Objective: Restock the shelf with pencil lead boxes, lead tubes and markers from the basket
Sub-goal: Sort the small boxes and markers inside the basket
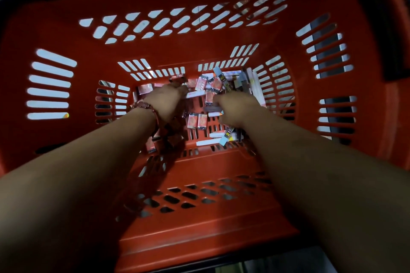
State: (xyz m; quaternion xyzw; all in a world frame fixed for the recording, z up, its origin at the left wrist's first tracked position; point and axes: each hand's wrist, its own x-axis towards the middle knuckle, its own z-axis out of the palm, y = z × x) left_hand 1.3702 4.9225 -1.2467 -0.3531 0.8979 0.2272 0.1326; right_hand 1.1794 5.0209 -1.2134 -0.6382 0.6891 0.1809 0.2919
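Red basket (66,17) holds lead boxes (197,121) around left hand (165,101) and right hand (235,106).

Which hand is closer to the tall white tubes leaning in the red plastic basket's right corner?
Right. The right hand lies just beside the tall white tubes; the left hand is farther left.

I read both forearms extended forward and down, converging, with the left hand (165,101) and right hand (235,107) near each other, backs toward the camera. The left hand's fingers curl round a white tube (195,94). The right hand's fingers curl downward; blur hides any grip.
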